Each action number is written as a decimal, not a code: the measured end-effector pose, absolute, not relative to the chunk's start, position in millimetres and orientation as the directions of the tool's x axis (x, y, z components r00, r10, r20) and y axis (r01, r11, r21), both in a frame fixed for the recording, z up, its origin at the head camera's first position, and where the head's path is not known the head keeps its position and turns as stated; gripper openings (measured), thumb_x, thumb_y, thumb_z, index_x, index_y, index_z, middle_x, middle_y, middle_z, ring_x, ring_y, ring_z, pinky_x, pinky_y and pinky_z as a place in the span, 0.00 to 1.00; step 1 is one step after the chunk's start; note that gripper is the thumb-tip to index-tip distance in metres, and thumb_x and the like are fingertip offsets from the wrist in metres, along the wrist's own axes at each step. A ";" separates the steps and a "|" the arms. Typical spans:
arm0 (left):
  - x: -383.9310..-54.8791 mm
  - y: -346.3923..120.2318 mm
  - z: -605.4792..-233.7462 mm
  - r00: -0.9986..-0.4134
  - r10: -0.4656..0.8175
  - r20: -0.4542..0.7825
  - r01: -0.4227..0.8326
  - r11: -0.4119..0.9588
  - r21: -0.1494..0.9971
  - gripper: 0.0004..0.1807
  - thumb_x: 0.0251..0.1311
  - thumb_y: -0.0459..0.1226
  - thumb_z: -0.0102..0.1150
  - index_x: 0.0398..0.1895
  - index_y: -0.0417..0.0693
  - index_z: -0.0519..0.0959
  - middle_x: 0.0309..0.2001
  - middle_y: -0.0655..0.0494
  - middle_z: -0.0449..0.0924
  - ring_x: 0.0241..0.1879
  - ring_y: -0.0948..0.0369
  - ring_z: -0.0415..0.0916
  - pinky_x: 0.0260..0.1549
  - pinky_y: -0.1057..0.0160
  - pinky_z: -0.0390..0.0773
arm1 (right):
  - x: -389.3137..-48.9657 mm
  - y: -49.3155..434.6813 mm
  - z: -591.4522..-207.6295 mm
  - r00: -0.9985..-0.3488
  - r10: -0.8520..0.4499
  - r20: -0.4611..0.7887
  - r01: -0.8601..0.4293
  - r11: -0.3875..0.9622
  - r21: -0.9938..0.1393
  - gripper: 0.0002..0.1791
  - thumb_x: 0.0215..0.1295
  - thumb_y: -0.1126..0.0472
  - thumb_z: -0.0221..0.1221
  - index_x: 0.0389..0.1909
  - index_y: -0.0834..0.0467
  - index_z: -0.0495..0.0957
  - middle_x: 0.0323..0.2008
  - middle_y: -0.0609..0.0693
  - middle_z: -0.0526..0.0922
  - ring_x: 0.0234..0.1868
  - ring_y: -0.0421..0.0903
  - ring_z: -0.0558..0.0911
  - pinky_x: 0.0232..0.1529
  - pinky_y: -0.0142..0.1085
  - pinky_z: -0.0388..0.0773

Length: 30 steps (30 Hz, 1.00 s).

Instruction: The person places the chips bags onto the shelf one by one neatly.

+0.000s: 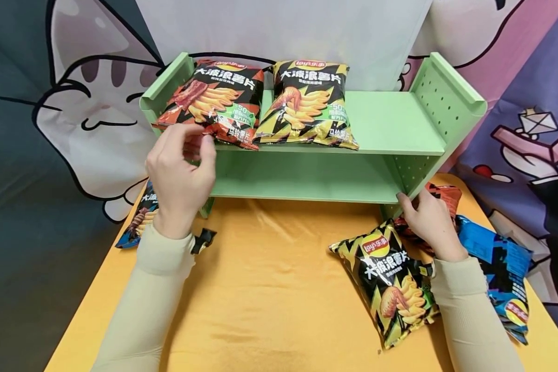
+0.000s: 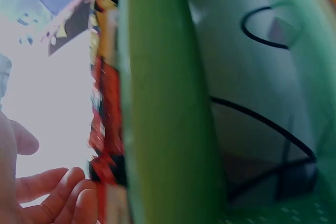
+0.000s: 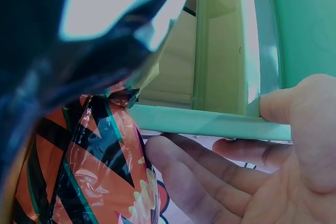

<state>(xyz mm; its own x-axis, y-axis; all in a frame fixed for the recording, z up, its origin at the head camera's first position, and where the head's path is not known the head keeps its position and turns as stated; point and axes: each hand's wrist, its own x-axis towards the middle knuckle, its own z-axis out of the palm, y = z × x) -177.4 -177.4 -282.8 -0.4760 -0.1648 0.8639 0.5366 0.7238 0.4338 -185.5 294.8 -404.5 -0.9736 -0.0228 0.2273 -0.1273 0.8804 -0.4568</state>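
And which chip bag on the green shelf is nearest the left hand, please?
The red and black foil bag on the left; the yellow and black foil bag beside it lies farther right.

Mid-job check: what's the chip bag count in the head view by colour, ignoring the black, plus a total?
Red: 2 (one red bag on the green rack, another red bag partly behind the right hand)
Yellow: 2 (one yellow bag on the rack, another yellow bag on the table)
Blue: 2 (left blue bag, right blue bag)
Total: 6 visible
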 end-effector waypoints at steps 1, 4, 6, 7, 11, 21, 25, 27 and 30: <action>-177.0 -182.7 -287.4 -0.477 -0.185 0.859 0.531 0.719 0.449 0.14 0.66 0.40 0.57 0.40 0.38 0.86 0.34 0.48 0.86 0.30 0.58 0.82 0.35 0.70 0.75 | -185.6 294.9 -404.4 -0.973 -0.024 0.230 -0.130 0.881 -0.455 0.32 0.80 0.45 0.48 0.67 0.68 0.69 0.40 0.70 0.85 0.29 0.61 0.83 0.34 0.55 0.73; -176.1 -198.4 -302.1 -0.476 -0.257 0.841 0.500 0.707 0.500 0.12 0.65 0.38 0.58 0.39 0.36 0.84 0.32 0.46 0.85 0.29 0.61 0.79 0.34 0.75 0.73 | -185.8 294.2 -404.3 -0.972 -0.025 0.234 -0.133 0.881 -0.455 0.32 0.80 0.45 0.48 0.68 0.68 0.69 0.41 0.71 0.85 0.29 0.62 0.83 0.34 0.57 0.74; -175.7 -208.0 -312.3 -0.478 -0.313 0.821 0.467 0.702 0.538 0.11 0.65 0.37 0.59 0.38 0.34 0.82 0.31 0.45 0.83 0.29 0.64 0.77 0.34 0.75 0.72 | -185.8 293.5 -404.2 -0.972 -0.026 0.234 -0.133 0.881 -0.454 0.32 0.80 0.45 0.47 0.68 0.68 0.68 0.43 0.72 0.85 0.30 0.64 0.84 0.35 0.59 0.75; -175.7 -212.0 -317.2 -0.483 -0.343 0.806 0.447 0.694 0.564 0.11 0.64 0.36 0.60 0.38 0.34 0.81 0.30 0.46 0.83 0.30 0.67 0.76 0.34 0.75 0.72 | -185.7 293.2 -404.2 -0.972 -0.025 0.232 -0.131 0.881 -0.455 0.32 0.80 0.45 0.47 0.68 0.68 0.68 0.44 0.73 0.85 0.31 0.65 0.84 0.36 0.60 0.75; -174.3 -223.7 -334.3 -0.552 -0.449 0.703 0.400 0.598 0.695 0.09 0.64 0.33 0.61 0.40 0.34 0.76 0.33 0.58 0.78 0.31 0.72 0.74 0.35 0.73 0.73 | -185.7 292.3 -403.7 -0.973 -0.024 0.228 -0.128 0.882 -0.453 0.32 0.81 0.45 0.47 0.69 0.68 0.67 0.46 0.74 0.84 0.32 0.66 0.84 0.37 0.62 0.76; -192.1 -254.6 -388.7 -0.822 -0.347 0.451 0.278 0.447 0.851 0.29 0.69 0.40 0.61 0.71 0.49 0.66 0.64 0.53 0.72 0.62 0.57 0.76 0.55 0.66 0.78 | -186.6 291.7 -402.4 -0.978 -0.011 0.208 -0.109 0.878 -0.466 0.34 0.81 0.44 0.46 0.71 0.68 0.66 0.50 0.74 0.83 0.38 0.69 0.85 0.41 0.63 0.75; -198.8 -261.4 -405.9 -0.890 -0.249 0.381 0.240 0.455 0.858 0.32 0.72 0.43 0.59 0.76 0.54 0.63 0.68 0.49 0.72 0.64 0.52 0.78 0.55 0.66 0.80 | -185.7 292.2 -402.8 -0.979 -0.009 0.202 -0.105 0.876 -0.471 0.34 0.81 0.43 0.46 0.71 0.67 0.66 0.50 0.74 0.83 0.38 0.68 0.85 0.40 0.62 0.76; -200.9 -262.7 -412.0 -0.901 -0.212 0.378 0.249 0.461 0.851 0.31 0.73 0.43 0.58 0.77 0.54 0.63 0.67 0.48 0.74 0.62 0.51 0.79 0.52 0.69 0.80 | -185.5 292.6 -402.9 -0.979 -0.010 0.204 -0.106 0.876 -0.470 0.34 0.81 0.44 0.46 0.71 0.67 0.66 0.50 0.74 0.84 0.36 0.67 0.85 0.39 0.61 0.76; -202.4 -262.6 -418.4 -0.908 -0.194 0.372 0.239 0.488 0.839 0.30 0.74 0.45 0.56 0.76 0.54 0.65 0.64 0.47 0.77 0.62 0.51 0.80 0.50 0.70 0.79 | -185.6 293.4 -402.9 -0.978 -0.012 0.208 -0.110 0.878 -0.466 0.34 0.81 0.44 0.46 0.71 0.67 0.66 0.49 0.74 0.84 0.33 0.64 0.85 0.37 0.60 0.76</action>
<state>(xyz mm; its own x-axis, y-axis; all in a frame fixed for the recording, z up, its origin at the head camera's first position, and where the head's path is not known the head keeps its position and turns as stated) -202.4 -262.6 -418.4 -0.9080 -0.1935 0.3717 0.2395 0.4882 0.8392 -185.6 293.4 -402.9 -0.9781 -0.0124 0.2075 -0.1099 0.8782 -0.4655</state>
